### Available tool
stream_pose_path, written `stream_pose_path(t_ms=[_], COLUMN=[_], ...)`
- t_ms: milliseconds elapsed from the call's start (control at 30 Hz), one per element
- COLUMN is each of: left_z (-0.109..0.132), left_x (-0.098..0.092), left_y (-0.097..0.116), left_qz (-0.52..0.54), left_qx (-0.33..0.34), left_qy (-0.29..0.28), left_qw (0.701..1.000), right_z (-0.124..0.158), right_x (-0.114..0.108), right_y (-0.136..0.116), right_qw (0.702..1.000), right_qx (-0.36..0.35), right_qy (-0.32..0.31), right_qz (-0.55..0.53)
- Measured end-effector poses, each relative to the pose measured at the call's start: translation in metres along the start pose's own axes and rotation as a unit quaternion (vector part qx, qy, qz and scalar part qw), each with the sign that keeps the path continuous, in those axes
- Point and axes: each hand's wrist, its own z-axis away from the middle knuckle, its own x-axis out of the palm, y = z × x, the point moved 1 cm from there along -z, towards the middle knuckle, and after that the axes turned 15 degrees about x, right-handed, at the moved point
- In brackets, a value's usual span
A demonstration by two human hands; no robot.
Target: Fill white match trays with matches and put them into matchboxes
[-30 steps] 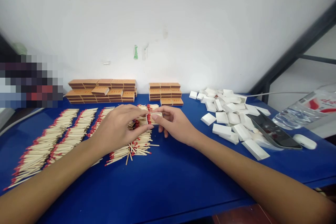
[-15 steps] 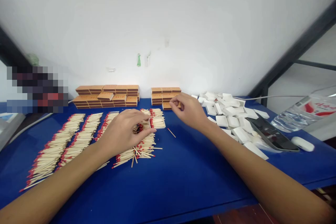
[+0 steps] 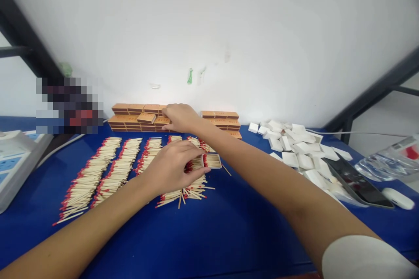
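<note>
A small white tray (image 3: 212,166) full of matches lies at the middle of the blue table, and my left hand (image 3: 175,163) pinches its left end between thumb and fingers. My right hand (image 3: 181,117) reaches across to the left stack of orange-brown matchboxes (image 3: 126,123), its fingertips at the stack's right part. Whether those fingers grip a box cannot be made out. Red-tipped matches lie in several rows (image 3: 88,174) on the left, and more are under and around my left hand.
Another matchbox stack (image 3: 222,117) stands by the wall behind my right forearm. White trays (image 3: 299,147) are heaped at the right, beside a phone (image 3: 358,181), a white case (image 3: 397,198) and a plastic bottle (image 3: 386,161). A white power strip (image 3: 19,161) is far left.
My right hand has moved left, from near the right matchbox stack to the left one. My left hand still pinches the filled tray. The view has shifted.
</note>
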Motion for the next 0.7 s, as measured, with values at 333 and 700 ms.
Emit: stream_pose_path(t_ms=[333, 700], left_z=[0.002, 0.005], left_x=[0.002, -0.005], left_y=[-0.002, -0.012], left_qz=[0.003, -0.087], left_qx=[-0.008, -0.003], left_qy=[0.006, 0.038], left_qw=[1.0, 0.996], right_z=[0.007, 0.174], right_x=[-0.007, -0.077], right_y=[-0.005, 0.088], right_qw=[0.995, 0.982], right_qx=[-0.027, 0.177], right_qy=[0.025, 0.044], right_qz=[0.095, 0.039])
